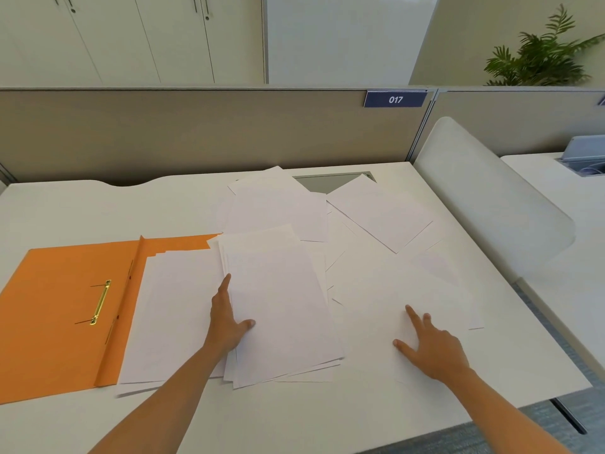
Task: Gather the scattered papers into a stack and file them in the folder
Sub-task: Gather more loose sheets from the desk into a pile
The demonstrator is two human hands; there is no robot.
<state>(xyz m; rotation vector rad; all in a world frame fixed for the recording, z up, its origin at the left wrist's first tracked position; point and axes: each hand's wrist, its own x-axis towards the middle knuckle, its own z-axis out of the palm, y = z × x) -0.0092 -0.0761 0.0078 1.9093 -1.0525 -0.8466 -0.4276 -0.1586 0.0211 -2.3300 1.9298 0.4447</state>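
The left hand's [229, 326] fingers [224, 286] lie straight and pressed together, set on edge along the side of the pile [281, 306] that faces the folder [59, 306]. Its thumb rests over the pile's top sheet. Whether any finger reaches under the pile I cannot tell.

The right hand's [432, 348] fingers [413, 314] are spread wide and pressed flat on a loose sheet [386, 290], which lies past the pile on the side away from the folder.

The pile is rough, its sheets fanned at the near corners. Its long side runs from near to far, roughly in line with the folder's spine, and it sits just beside the open folder's right flap. More sheets [173, 306] already lie on that flap, next to the brass clasp [101, 301].

Further papers [278, 208] are scattered behind the pile, farther from the folder. One slanted sheet [379, 211] is the farthest of all.

The gathering looks about half done, and nothing is squared or filed yet. The likely next move is a slide toward the folder: the sheet under the right hand would travel sideways until it overlaps the pile. The right hand is the nearer one to every stray sheet. The left is the nearer one to the folder and can steady the pile's edge as a stop on the desk [98, 204].
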